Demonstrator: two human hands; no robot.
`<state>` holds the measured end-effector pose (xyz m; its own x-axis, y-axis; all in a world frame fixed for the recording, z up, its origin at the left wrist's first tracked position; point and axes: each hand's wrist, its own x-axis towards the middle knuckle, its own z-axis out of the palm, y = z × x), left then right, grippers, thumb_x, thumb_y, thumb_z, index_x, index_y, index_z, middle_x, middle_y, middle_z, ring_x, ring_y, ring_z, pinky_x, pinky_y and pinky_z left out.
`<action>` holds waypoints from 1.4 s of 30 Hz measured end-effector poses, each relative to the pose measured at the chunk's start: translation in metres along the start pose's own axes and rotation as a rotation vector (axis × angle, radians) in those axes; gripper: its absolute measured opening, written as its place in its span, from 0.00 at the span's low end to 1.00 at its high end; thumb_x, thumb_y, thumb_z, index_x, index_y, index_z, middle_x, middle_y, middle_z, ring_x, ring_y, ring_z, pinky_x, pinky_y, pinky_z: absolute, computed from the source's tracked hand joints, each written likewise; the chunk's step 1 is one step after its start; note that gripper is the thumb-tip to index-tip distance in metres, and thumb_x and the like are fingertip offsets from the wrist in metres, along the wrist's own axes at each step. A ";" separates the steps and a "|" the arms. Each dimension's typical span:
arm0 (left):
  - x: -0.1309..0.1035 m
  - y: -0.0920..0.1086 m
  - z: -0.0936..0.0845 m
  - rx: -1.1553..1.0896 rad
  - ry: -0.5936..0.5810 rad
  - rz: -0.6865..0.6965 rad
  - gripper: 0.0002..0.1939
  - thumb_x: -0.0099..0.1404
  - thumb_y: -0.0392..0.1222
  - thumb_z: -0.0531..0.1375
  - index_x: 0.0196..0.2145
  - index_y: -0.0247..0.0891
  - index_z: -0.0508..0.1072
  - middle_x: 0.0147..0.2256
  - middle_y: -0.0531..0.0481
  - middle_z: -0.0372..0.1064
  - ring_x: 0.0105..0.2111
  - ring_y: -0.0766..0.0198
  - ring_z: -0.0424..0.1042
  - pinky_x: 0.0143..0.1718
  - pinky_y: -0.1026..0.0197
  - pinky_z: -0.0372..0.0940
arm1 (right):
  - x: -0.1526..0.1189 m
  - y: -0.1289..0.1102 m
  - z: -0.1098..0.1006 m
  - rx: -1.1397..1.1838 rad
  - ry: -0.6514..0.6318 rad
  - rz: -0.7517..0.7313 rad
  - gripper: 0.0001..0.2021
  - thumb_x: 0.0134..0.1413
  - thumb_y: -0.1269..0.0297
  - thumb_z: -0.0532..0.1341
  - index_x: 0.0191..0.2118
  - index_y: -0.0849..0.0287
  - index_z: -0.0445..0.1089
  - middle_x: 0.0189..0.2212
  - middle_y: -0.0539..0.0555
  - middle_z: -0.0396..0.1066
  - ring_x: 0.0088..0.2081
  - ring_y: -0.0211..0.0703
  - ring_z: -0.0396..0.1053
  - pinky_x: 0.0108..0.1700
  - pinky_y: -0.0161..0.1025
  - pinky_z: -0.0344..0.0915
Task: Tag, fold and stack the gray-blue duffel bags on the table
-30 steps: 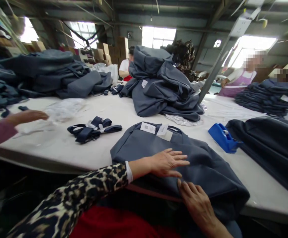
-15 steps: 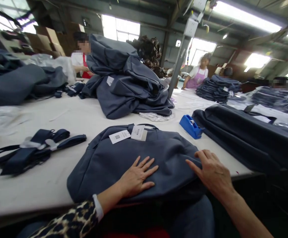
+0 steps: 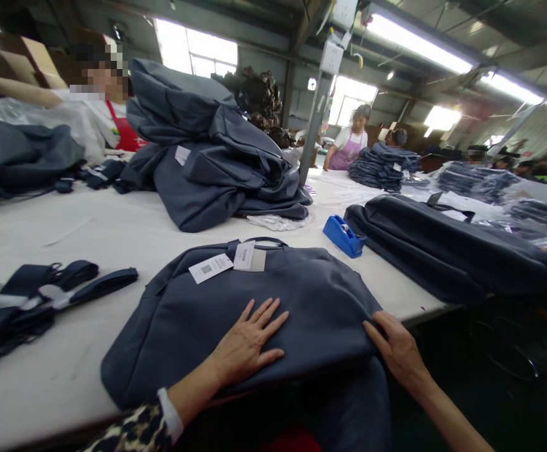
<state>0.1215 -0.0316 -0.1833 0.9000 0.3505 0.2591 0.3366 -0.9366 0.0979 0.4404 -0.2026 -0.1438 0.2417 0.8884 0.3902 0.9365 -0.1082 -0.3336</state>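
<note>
A dark blue bag (image 3: 302, 295) lies flat on the white table (image 3: 61, 232), its near side at the front edge. Two paper tags (image 3: 211, 268) rest by its handle. My left hand (image 3: 249, 345) is spread palm down on the middle of the bag, fingers apart. At the bag's right end, my right hand (image 3: 396, 342) pinches the edge of the fabric between thumb and fingers.
Bundled dark straps (image 3: 33, 301) lie at the left. A blue tape dispenser (image 3: 344, 235) stands beyond the bag, beside another dark bag (image 3: 419, 251). Behind is a heap of bags (image 3: 198, 163). A person in a red apron (image 3: 123, 129) reaches out at the back left.
My right hand has moved down along the bag's right end and closed on its edge. The bag's right side looks smoother. The view has turned right, and the red-aproned person has stretched out an arm.
</note>
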 end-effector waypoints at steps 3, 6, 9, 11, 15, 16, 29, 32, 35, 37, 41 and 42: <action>-0.001 0.001 -0.002 -0.005 0.018 0.027 0.40 0.69 0.64 0.51 0.71 0.48 0.41 0.70 0.42 0.40 0.68 0.48 0.48 0.66 0.40 0.46 | -0.027 0.006 0.021 0.163 0.182 0.113 0.12 0.66 0.54 0.54 0.34 0.54 0.65 0.31 0.51 0.67 0.35 0.44 0.67 0.39 0.41 0.66; -0.002 0.002 -0.006 -0.025 -0.029 0.051 0.39 0.70 0.62 0.50 0.71 0.48 0.41 0.70 0.42 0.40 0.68 0.48 0.47 0.66 0.39 0.44 | -0.038 0.009 0.037 0.222 0.278 0.185 0.13 0.65 0.51 0.54 0.35 0.55 0.66 0.31 0.52 0.67 0.34 0.45 0.68 0.39 0.42 0.67; 0.004 0.005 -0.012 -0.062 -0.136 0.102 0.34 0.72 0.58 0.50 0.70 0.50 0.42 0.70 0.44 0.41 0.69 0.49 0.46 0.66 0.37 0.44 | -0.036 0.009 0.041 0.247 0.257 0.206 0.14 0.65 0.50 0.55 0.34 0.55 0.66 0.31 0.52 0.68 0.35 0.45 0.69 0.39 0.42 0.68; 0.017 0.011 -0.017 -0.093 -0.191 0.123 0.32 0.73 0.54 0.50 0.70 0.51 0.45 0.70 0.44 0.43 0.68 0.49 0.47 0.66 0.36 0.44 | -0.033 0.010 0.039 0.261 0.254 0.212 0.15 0.65 0.50 0.55 0.34 0.55 0.67 0.31 0.52 0.68 0.35 0.45 0.69 0.39 0.42 0.68; 0.068 0.031 -0.016 -0.219 -0.214 0.232 0.33 0.73 0.57 0.49 0.70 0.48 0.44 0.70 0.42 0.43 0.69 0.51 0.45 0.66 0.36 0.44 | -0.032 0.009 0.039 0.239 0.263 0.199 0.15 0.65 0.50 0.55 0.34 0.55 0.67 0.30 0.52 0.68 0.34 0.45 0.69 0.39 0.42 0.68; 0.082 0.037 -0.012 -0.256 -0.212 0.276 0.34 0.73 0.59 0.48 0.70 0.48 0.44 0.70 0.42 0.41 0.69 0.50 0.44 0.66 0.35 0.43 | -0.033 0.008 0.040 0.229 0.253 0.198 0.14 0.65 0.51 0.54 0.34 0.55 0.67 0.30 0.52 0.68 0.34 0.45 0.69 0.38 0.41 0.68; 0.110 0.053 0.026 -0.399 -0.166 0.310 0.38 0.71 0.65 0.45 0.71 0.52 0.35 0.71 0.47 0.28 0.71 0.49 0.33 0.67 0.31 0.35 | 0.095 0.023 -0.018 0.095 -0.043 0.407 0.19 0.62 0.46 0.53 0.46 0.55 0.68 0.41 0.55 0.74 0.38 0.44 0.73 0.41 0.38 0.68; 0.111 0.052 0.025 -0.392 -0.151 0.307 0.38 0.71 0.65 0.45 0.71 0.51 0.35 0.71 0.46 0.28 0.71 0.49 0.34 0.66 0.31 0.36 | 0.147 0.029 0.017 -0.042 -0.176 0.394 0.16 0.60 0.48 0.56 0.34 0.56 0.68 0.37 0.58 0.73 0.41 0.49 0.71 0.47 0.44 0.65; 0.111 0.052 0.027 -0.383 -0.133 0.323 0.38 0.71 0.65 0.45 0.71 0.50 0.36 0.71 0.45 0.30 0.70 0.48 0.35 0.66 0.31 0.37 | 0.161 0.030 0.050 -0.058 -0.166 0.401 0.16 0.57 0.48 0.59 0.29 0.55 0.64 0.35 0.59 0.72 0.45 0.54 0.68 0.50 0.49 0.61; 0.110 0.052 0.027 -0.384 -0.129 0.324 0.39 0.71 0.65 0.45 0.71 0.49 0.36 0.71 0.44 0.30 0.70 0.48 0.35 0.66 0.31 0.38 | 0.158 0.031 0.062 -0.027 -0.161 0.424 0.16 0.57 0.47 0.59 0.28 0.55 0.63 0.32 0.58 0.71 0.44 0.54 0.67 0.49 0.49 0.61; 0.109 0.053 0.023 -0.394 -0.128 0.315 0.38 0.71 0.65 0.43 0.71 0.50 0.36 0.71 0.45 0.28 0.70 0.48 0.34 0.66 0.29 0.37 | 0.159 0.039 0.059 0.150 -0.149 0.467 0.23 0.56 0.40 0.55 0.24 0.55 0.61 0.24 0.54 0.69 0.36 0.50 0.68 0.42 0.44 0.63; 0.109 0.053 0.020 -0.398 -0.128 0.324 0.38 0.71 0.65 0.43 0.71 0.50 0.36 0.71 0.45 0.29 0.70 0.48 0.34 0.66 0.29 0.37 | 0.163 0.042 0.055 0.215 -0.139 0.475 0.26 0.57 0.37 0.52 0.23 0.55 0.61 0.23 0.53 0.69 0.34 0.49 0.69 0.39 0.42 0.63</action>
<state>0.2434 -0.0431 -0.1692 0.9754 0.0166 0.2199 -0.0737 -0.9153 0.3959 0.5054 -0.0380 -0.1418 0.5761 0.8163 0.0415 0.6558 -0.4313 -0.6196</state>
